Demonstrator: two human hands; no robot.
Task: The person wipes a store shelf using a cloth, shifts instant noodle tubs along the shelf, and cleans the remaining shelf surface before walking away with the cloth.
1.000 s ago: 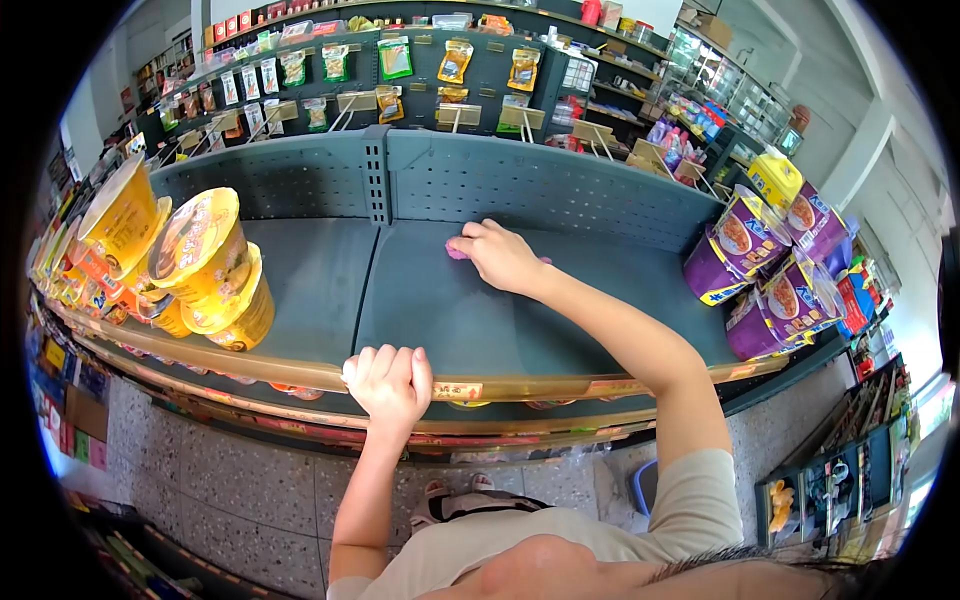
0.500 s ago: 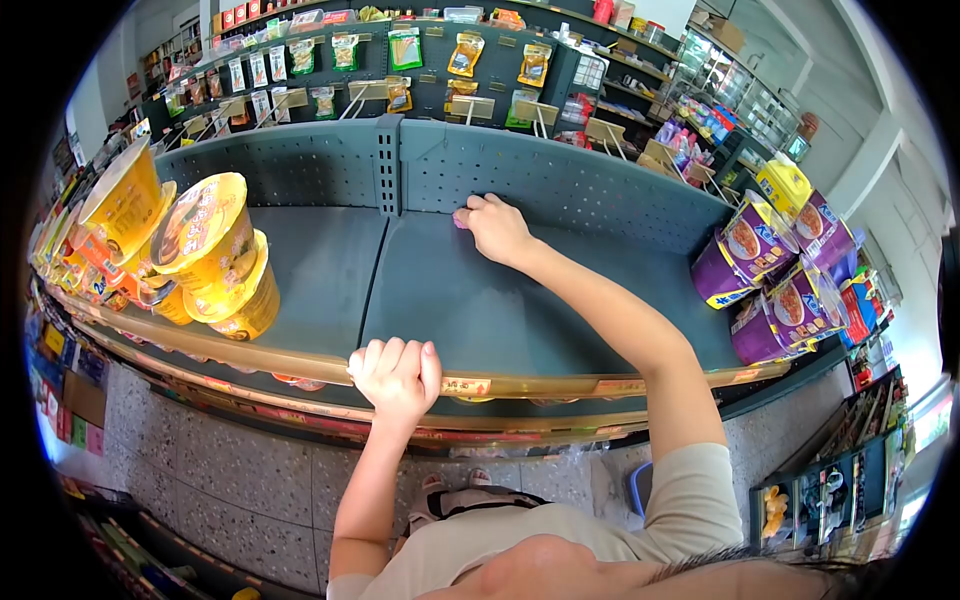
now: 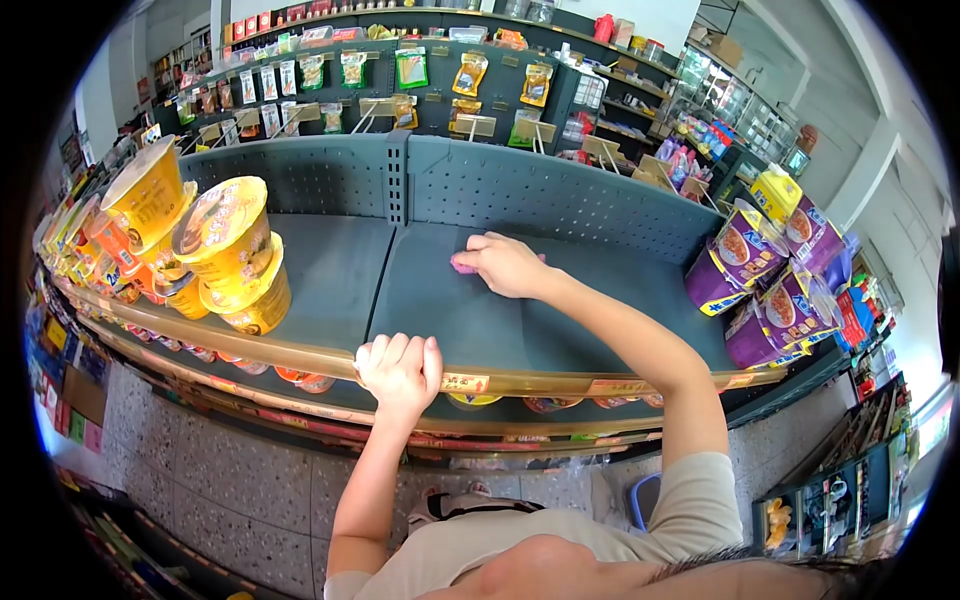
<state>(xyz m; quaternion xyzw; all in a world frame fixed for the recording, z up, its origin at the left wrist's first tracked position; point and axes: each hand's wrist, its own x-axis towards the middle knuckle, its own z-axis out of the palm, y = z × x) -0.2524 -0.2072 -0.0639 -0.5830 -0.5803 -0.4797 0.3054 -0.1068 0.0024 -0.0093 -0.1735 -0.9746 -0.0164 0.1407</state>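
My right hand (image 3: 503,264) presses a pink-purple cloth (image 3: 462,264) flat against the dark grey shelf board (image 3: 450,310). Only small bits of the cloth stick out beside the fingers; the rest is hidden under the palm. Along the shelf's front, my left hand (image 3: 400,368) is closed over the tan shelf edge (image 3: 540,383), thumb pointing up. A red-and-cream price label (image 3: 466,384) sits on that edge just right of the left hand.
Stacked yellow instant noodle tubs (image 3: 222,235) stand on the shelf's left part. Purple noodle tubs (image 3: 748,245) are stacked at its right end. A perforated back panel (image 3: 560,185) rises behind. Below lies a lower shelf with more tubs, and a blue bin (image 3: 641,498) stands on the floor.
My right hand has slid the cloth from near the back panel towards the shelf's front. My left hand stays on the shelf edge. The view has tilted slightly.
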